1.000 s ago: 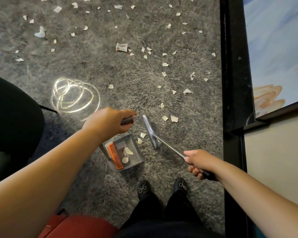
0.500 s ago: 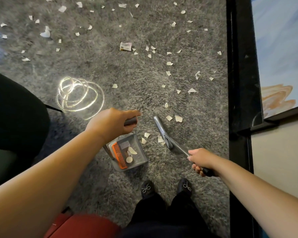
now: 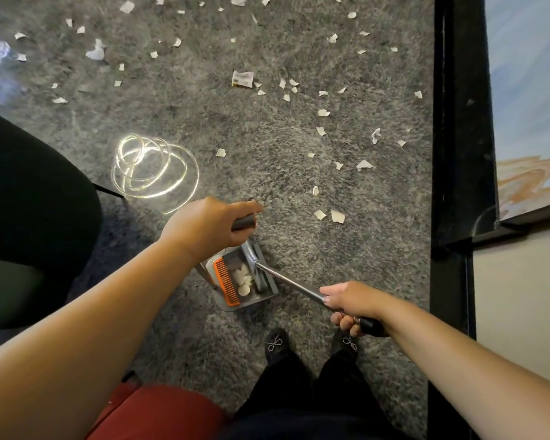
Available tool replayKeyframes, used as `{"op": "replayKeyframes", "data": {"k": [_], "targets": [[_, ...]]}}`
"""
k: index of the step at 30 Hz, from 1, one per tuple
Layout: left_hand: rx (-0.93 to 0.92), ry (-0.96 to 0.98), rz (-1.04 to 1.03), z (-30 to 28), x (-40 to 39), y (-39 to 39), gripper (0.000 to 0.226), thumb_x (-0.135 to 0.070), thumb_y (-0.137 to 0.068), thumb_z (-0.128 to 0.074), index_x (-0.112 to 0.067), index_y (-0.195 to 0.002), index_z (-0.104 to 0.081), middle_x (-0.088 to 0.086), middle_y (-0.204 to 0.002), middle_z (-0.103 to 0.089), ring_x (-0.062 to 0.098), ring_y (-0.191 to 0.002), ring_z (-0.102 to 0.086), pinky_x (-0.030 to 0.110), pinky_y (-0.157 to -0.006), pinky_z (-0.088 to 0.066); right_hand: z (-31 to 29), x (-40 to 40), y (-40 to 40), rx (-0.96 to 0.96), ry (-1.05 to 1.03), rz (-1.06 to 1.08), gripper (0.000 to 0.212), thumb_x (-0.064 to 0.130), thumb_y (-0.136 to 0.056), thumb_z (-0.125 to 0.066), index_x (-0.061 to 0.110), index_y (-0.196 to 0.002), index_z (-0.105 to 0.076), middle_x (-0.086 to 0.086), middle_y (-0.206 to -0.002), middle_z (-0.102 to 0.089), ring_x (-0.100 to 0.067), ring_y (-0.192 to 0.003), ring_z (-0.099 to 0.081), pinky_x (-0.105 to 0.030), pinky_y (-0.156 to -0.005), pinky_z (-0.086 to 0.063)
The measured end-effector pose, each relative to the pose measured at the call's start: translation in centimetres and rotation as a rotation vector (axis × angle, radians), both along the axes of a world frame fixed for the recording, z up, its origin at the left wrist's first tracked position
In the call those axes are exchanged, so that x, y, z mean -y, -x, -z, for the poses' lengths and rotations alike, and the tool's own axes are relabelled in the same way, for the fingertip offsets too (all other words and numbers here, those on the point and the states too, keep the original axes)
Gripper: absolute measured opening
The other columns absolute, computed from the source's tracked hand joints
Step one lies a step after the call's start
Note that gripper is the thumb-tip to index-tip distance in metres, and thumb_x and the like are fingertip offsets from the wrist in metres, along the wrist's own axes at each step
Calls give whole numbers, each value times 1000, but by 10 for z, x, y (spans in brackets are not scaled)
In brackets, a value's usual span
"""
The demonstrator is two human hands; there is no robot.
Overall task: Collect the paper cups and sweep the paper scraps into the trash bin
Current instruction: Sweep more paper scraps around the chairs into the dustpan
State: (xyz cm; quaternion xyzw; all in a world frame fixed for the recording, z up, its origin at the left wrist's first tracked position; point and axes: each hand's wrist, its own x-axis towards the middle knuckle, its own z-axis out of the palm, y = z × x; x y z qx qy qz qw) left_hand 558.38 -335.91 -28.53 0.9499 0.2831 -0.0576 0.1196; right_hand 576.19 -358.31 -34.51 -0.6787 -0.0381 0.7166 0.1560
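Both grips are clenching handles: the left hand is steadying the dustpan by its dark handle, seemingly so the pan is sitting mouth-open on the carpet, while the right hand is gripping the broom, its head lying inside the pan, probably pushing scraps in. White paper scraps are piling beside the pan's orange comb; many more are lying scattered beyond the dustpan.

Grey shag carpet w/ a glowing coiled light strip left of centre, black frame + blue-and-orange painting at right, red cushion at bottom, dark seat at left edge.
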Motion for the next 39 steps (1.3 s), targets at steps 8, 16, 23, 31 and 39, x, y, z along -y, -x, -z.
{"op": "replayKeyframes", "data": {"k": [8, 16, 23, 31, 39], "targets": [[26, 19, -25, -3, -3, 10, 44, -52, -88, -59, -45, -130, -53, -7, -59, -45, 16, -54, -49, 27, -53, -48, -12, 14, 3, 80, -44, 31, 46, 18, -101, -42, 31, -145, -34, -3, -62, -43, -4, -37, -34, -15, -33, -29], [114, 17, -93, -18, -7, 1, 40, -47, -87, -64, -37, -125, -58, 1, -67, -62, 21, -56, -55, 29, -55, -52, -21, 14, -27, 184, -54, 159, 48, 16, -101, -42, 26, -147, -31, -5, -63, -44, -5, -37, -35, -16, -34, -29], [127, 52, -63, -24, -21, -61, 42, -47, -86, -65, -41, -127, -57, 7, -76, -69, 28, -66, -65, 36, -60, -56, -24, 17, -83, 255, -61, 272, 50, 17, -101, -40, 27, -148, -29, -4, -63, -44, -5, -35, -35, -14, -34, -29], [58, 50, 25, -10, -77, -169, 42, -51, -87, -62, -43, -128, -55, 4, -76, -68, 25, -68, -64, 35, -65, -56, -8, -1, -190, 271, -13, 361, 51, 17, -102, -39, 26, -150, -24, -5, -61, -42, -7, -33, -34, -14, -35, -28], [-28, -15, 161, -1, -133, -259, 42, -57, -85, -60, -50, -126, -53, -12, -59, -45, 11, -51, -44, 24, -54, -41, 8, -38, -267, 273, 60, 306, 50, 15, -102, -38, 25, -149, -25, -6, -64, -44, -9, -45, -37, -16, -37, -31]]}}
